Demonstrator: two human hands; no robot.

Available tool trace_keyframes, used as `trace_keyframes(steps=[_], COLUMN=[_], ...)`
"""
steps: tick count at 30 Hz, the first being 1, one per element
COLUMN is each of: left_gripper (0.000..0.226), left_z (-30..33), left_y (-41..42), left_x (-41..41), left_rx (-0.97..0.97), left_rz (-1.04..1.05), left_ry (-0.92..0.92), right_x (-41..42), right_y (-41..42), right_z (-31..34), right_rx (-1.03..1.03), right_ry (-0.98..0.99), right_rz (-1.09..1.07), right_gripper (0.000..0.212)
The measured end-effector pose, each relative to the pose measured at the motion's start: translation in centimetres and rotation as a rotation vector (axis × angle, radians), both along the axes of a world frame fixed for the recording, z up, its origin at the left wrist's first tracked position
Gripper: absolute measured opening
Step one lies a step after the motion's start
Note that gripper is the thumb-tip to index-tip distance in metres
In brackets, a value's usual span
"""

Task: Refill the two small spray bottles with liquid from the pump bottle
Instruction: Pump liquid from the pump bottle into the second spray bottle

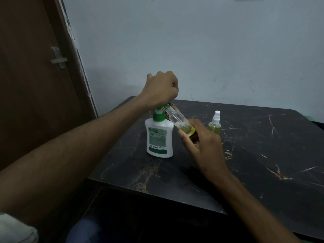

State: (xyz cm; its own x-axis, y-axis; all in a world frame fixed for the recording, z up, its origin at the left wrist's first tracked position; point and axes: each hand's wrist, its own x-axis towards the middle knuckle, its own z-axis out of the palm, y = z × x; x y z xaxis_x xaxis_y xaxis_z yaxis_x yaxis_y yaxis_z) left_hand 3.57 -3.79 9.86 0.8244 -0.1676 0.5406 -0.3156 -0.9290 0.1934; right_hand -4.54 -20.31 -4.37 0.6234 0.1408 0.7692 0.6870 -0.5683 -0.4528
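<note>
Fingers (184, 135) of the right hand (201, 146) grip a tilted clear spray bottle (177, 120), yellow-green liquid pooled low.

pump bottle (159, 137): 1, white, green pump
spray bottles: 2 – open one (178, 122), capped one (215, 126)
hands: 2 – left hand (160, 89), right hand (201, 146)
worktop (263, 155): 1
door (35, 85): 1

white pump bottle (159, 135) upright, open spray bottle (178, 121) tilted at spout, capped spray bottle (214, 124) upright
</note>
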Motion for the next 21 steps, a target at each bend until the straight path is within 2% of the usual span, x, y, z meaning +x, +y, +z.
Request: trace_keyframes(steps=[21], left_gripper=[0.027], left_z=[0.29], left_y=[-0.06], left_x=[-0.19], left_rx=[0.077], left_rz=[-0.044], left_ry=[-0.023], right_x=[-0.07], right_y=[-0.09], right_z=[-0.04], right_rx=[0.004], right_ry=[-0.003], right_rz=[-0.010], right_gripper=[0.031])
